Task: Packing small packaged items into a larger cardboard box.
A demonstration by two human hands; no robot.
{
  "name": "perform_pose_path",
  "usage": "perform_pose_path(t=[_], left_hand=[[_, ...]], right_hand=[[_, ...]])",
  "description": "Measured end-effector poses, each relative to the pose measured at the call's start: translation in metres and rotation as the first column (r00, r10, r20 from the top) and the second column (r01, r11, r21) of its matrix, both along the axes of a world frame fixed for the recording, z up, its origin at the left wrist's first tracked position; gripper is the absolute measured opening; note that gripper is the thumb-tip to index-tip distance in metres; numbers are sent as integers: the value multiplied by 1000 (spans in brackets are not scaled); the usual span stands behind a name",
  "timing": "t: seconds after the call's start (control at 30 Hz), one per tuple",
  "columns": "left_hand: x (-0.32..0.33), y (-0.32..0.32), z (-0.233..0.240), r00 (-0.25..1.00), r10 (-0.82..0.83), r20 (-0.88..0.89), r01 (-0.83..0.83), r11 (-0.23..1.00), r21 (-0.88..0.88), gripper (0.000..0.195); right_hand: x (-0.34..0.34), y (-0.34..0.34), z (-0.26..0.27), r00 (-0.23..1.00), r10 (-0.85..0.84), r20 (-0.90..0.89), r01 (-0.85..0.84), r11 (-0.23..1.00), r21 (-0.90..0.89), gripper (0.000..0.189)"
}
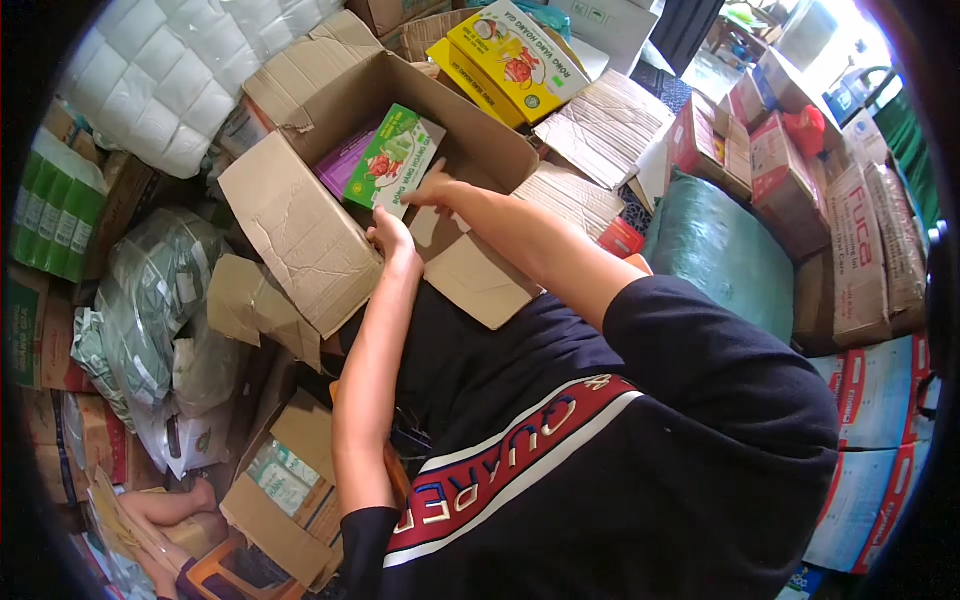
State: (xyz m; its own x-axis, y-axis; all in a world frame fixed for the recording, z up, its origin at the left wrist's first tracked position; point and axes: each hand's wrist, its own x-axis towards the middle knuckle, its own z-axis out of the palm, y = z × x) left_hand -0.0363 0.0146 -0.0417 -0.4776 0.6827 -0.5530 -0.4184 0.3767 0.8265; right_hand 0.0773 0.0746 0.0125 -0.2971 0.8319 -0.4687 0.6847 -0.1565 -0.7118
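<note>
A green printed product box [396, 154] lies tilted in a large open cardboard carton [300, 225] before me. My left hand [391, 234] grips its near end from the left, the fingers partly hidden beneath it. My right hand [436, 186] is at the near right corner of the same box, thumb on its top face and a finger along its side. Beside and partly under the green box lies a purple box [345, 161], deeper in the carton. The carton's flaps are folded outward, one near flap [480, 279] towards my lap.
Yellow product boxes [517, 64] stand behind the carton. A teal wrapped bundle [720, 255] lies at right, near stacked cartons [859, 255]. Plastic-wrapped bags [161, 300] and a smaller open carton [289, 487] are at left. Another person's arm [169, 504] shows at lower left.
</note>
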Motion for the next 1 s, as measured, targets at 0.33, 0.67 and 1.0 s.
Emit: perform_pose_path(t=[0.33, 0.67, 1.0], left_hand=[[14, -1, 13, 998, -37, 51, 33, 997, 72, 61], [26, -21, 57, 975, -189, 113, 174, 976, 129, 65], [15, -5, 22, 993, -72, 96, 64, 994, 87, 68]], right_hand=[[-8, 13, -13, 932, -45, 359, -162, 836, 524, 98], [-37, 40, 5, 842, 199, 501, -517, 563, 645, 73], [-2, 12, 21, 878, -478, 18, 377, 715, 589, 100]])
